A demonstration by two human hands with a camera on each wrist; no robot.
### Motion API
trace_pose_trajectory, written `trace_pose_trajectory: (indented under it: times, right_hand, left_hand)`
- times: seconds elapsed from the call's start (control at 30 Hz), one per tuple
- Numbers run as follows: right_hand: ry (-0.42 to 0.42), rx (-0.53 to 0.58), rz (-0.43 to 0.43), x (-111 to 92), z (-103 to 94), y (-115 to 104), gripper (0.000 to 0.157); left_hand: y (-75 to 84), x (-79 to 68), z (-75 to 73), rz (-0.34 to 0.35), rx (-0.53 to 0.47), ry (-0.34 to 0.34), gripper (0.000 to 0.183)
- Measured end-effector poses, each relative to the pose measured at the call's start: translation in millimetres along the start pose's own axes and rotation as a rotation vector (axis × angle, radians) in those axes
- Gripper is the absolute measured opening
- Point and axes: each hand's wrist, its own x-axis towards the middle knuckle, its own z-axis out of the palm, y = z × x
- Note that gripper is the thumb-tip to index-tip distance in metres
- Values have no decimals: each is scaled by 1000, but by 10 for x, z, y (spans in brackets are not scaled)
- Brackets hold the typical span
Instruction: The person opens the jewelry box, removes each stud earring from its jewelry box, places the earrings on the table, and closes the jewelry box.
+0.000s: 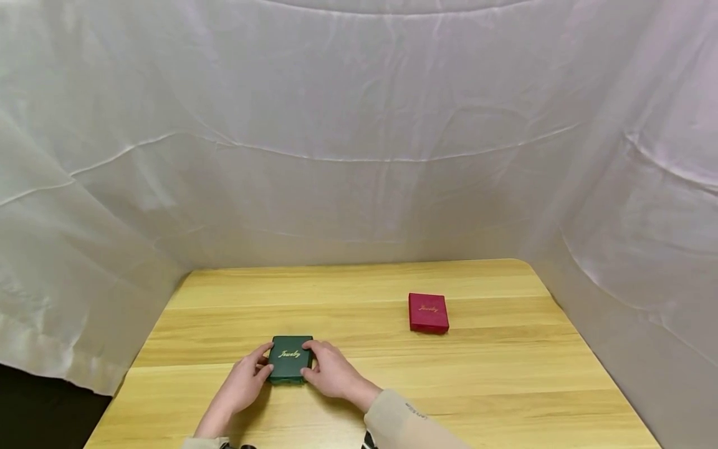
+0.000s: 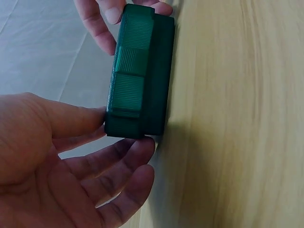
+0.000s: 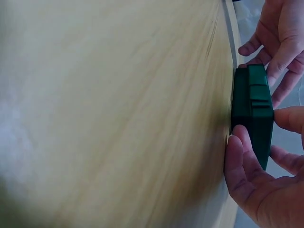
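Observation:
A dark green jewelry box (image 1: 290, 358) with gold "Jewelry" lettering on its lid lies near the front of the table, left of the middle. My left hand (image 1: 243, 384) holds its left side, thumb at the near corner and forefinger at the far one. On the opposite side my right hand (image 1: 334, 372) grips the box in the same way. In the left wrist view the green jewelry box (image 2: 135, 71) shows a ribbed green band along its near side, and its lid stands out past the base. The underside is hidden.
Further back and to the right lies a red jewelry box (image 1: 429, 313) with gold lettering. The wooden table (image 1: 493, 368) has pale curtains (image 1: 359, 199) around its back and sides.

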Motion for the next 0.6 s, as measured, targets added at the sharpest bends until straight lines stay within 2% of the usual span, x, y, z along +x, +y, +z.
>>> trace_pose_trajectory:
  times: [0.23, 0.6]
  right_hand:
    - [-1, 10, 7, -14, 14, 1, 49]
    - [22, 135, 14, -119, -105, 42, 56]
  left_hand:
    - [-2, -13, 6, 12, 32, 15, 43]
    - [108, -38, -43, 73, 57, 152, 43]
